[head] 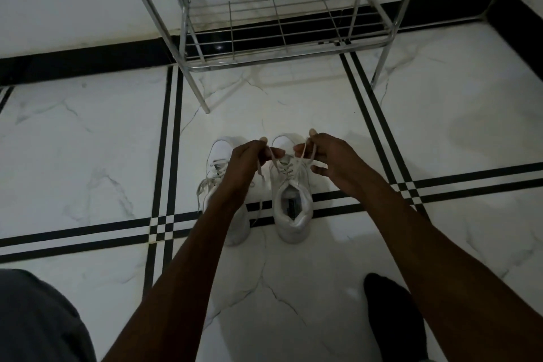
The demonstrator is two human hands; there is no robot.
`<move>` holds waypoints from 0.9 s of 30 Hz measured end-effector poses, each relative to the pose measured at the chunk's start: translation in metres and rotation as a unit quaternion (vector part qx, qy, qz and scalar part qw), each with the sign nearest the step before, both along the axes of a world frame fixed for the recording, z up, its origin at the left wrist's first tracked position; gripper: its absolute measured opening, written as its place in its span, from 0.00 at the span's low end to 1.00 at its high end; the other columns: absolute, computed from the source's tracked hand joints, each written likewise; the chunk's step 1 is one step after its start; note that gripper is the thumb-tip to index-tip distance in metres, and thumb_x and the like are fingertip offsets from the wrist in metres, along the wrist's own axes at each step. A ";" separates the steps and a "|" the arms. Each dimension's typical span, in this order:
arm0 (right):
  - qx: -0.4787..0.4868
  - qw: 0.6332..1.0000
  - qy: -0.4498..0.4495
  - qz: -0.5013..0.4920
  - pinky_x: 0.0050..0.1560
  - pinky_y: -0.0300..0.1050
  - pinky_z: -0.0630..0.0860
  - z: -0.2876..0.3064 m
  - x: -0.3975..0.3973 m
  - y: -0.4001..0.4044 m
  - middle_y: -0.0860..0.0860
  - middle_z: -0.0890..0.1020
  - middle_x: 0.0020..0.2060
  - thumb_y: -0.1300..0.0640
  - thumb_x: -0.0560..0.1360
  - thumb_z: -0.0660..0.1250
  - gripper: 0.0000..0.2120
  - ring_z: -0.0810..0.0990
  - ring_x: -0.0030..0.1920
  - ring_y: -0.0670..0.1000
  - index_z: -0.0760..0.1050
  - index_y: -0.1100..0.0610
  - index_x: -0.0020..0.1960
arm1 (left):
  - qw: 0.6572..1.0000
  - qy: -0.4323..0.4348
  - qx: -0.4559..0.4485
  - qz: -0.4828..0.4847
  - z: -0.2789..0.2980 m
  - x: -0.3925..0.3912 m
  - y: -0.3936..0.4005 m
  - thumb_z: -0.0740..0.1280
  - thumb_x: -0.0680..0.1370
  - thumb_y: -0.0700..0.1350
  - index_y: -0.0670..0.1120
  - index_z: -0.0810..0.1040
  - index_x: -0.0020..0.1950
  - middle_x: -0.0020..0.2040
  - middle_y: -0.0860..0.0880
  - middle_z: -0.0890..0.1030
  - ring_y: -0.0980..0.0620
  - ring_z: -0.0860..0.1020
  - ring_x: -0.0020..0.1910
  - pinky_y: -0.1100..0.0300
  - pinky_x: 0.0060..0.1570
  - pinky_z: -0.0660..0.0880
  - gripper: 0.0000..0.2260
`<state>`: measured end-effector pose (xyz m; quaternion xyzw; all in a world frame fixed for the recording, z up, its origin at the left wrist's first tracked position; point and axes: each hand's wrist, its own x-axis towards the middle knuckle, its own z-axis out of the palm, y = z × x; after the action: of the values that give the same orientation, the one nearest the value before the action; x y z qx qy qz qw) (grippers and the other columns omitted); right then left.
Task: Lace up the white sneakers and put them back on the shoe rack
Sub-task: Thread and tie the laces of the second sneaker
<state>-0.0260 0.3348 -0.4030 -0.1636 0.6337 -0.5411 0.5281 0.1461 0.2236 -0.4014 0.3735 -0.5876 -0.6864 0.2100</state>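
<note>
Two white sneakers stand side by side on the marble floor, toes toward the rack. The right sneaker (292, 203) shows its open collar. My left forearm hides part of the left sneaker (219, 156), and its laces lie loose on the left. My left hand (248, 157) pinches one end of the right sneaker's lace (274, 160). My right hand (329, 156) pinches the other lace end (305, 150). Both ends are pulled up and apart above that shoe's eyelets.
A chrome wire shoe rack (282, 59) stands just beyond the sneakers against the white wall, both visible shelves bare. Black stripe inlays cross the floor. My dark-socked foot (393, 311) is at the lower right and my grey-clad knee (38, 320) at the lower left.
</note>
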 end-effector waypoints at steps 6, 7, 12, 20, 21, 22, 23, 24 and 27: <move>-0.039 0.998 0.033 0.025 0.49 0.48 0.74 -0.004 0.013 -0.004 0.52 0.83 0.49 0.57 0.80 0.62 0.12 0.84 0.48 0.50 0.79 0.52 0.61 | 0.999 -0.020 -0.050 0.001 -0.016 -0.009 0.009 0.57 0.85 0.51 0.40 0.76 0.50 0.42 0.45 0.79 0.56 0.78 0.39 0.67 0.39 0.75 0.17; -0.038 0.998 0.047 0.029 0.48 0.48 0.74 -0.005 0.014 -0.005 0.52 0.83 0.48 0.59 0.80 0.61 0.13 0.82 0.47 0.49 0.78 0.51 0.62 | 0.998 -0.021 -0.065 -0.004 -0.020 -0.010 0.009 0.57 0.85 0.50 0.39 0.77 0.52 0.41 0.46 0.78 0.58 0.76 0.38 0.68 0.37 0.74 0.17; -0.014 0.996 0.076 0.046 0.48 0.49 0.78 -0.012 0.018 -0.010 0.53 0.85 0.49 0.64 0.78 0.63 0.20 0.83 0.48 0.50 0.74 0.48 0.66 | 0.991 -0.036 -0.121 -0.054 -0.030 -0.010 0.006 0.58 0.85 0.44 0.41 0.78 0.60 0.38 0.50 0.76 0.60 0.74 0.37 0.66 0.41 0.73 0.12; 0.035 0.995 0.093 -0.027 0.42 0.48 0.80 -0.012 0.018 -0.013 0.59 0.85 0.45 0.61 0.68 0.77 0.16 0.83 0.43 0.53 0.80 0.61 0.54 | 0.976 -0.076 -0.178 -0.099 -0.027 -0.007 0.002 0.59 0.83 0.36 0.44 0.74 0.60 0.41 0.42 0.83 0.52 0.80 0.37 0.63 0.41 0.77 0.09; 0.027 0.994 0.103 -0.019 0.41 0.44 0.79 -0.012 0.018 -0.013 0.58 0.85 0.44 0.62 0.69 0.75 0.12 0.83 0.42 0.51 0.82 0.62 0.52 | 0.976 -0.079 -0.180 -0.096 -0.026 -0.007 0.002 0.60 0.82 0.36 0.43 0.73 0.58 0.41 0.41 0.84 0.52 0.81 0.37 0.64 0.40 0.76 0.07; 0.017 0.993 0.113 -0.015 0.39 0.41 0.79 -0.011 0.019 -0.013 0.57 0.85 0.43 0.63 0.70 0.75 0.11 0.83 0.41 0.50 0.83 0.62 0.52 | 0.975 -0.081 -0.182 -0.096 -0.025 -0.008 0.002 0.61 0.82 0.35 0.43 0.71 0.57 0.41 0.40 0.85 0.53 0.81 0.36 0.66 0.38 0.75 0.06; 0.006 0.992 0.121 -0.013 0.39 0.40 0.79 -0.012 0.020 -0.013 0.57 0.85 0.42 0.64 0.70 0.74 0.10 0.83 0.40 0.50 0.83 0.62 0.51 | 0.974 -0.085 -0.188 -0.095 -0.024 -0.009 0.002 0.62 0.82 0.35 0.43 0.69 0.56 0.40 0.42 0.85 0.54 0.81 0.34 0.67 0.35 0.74 0.06; -0.005 0.991 0.130 -0.005 0.40 0.40 0.79 -0.013 0.020 -0.013 0.58 0.85 0.42 0.64 0.71 0.74 0.09 0.84 0.41 0.50 0.83 0.62 0.51 | 0.972 -0.088 -0.194 -0.096 -0.023 -0.010 0.003 0.62 0.81 0.34 0.44 0.68 0.55 0.38 0.45 0.85 0.55 0.81 0.33 0.67 0.34 0.73 0.07; -0.042 0.984 0.158 0.067 0.46 0.43 0.82 -0.017 0.018 -0.012 0.60 0.86 0.43 0.61 0.74 0.72 0.08 0.86 0.44 0.53 0.84 0.61 0.51 | 0.969 -0.100 -0.201 -0.098 -0.024 -0.013 0.002 0.62 0.79 0.32 0.46 0.66 0.58 0.39 0.48 0.86 0.53 0.82 0.33 0.60 0.33 0.76 0.13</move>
<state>-0.0081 0.3228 -0.4201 -0.3109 0.6734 -0.4976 0.4497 0.1326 0.2254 -0.4258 0.3311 -0.7654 -0.5303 0.1525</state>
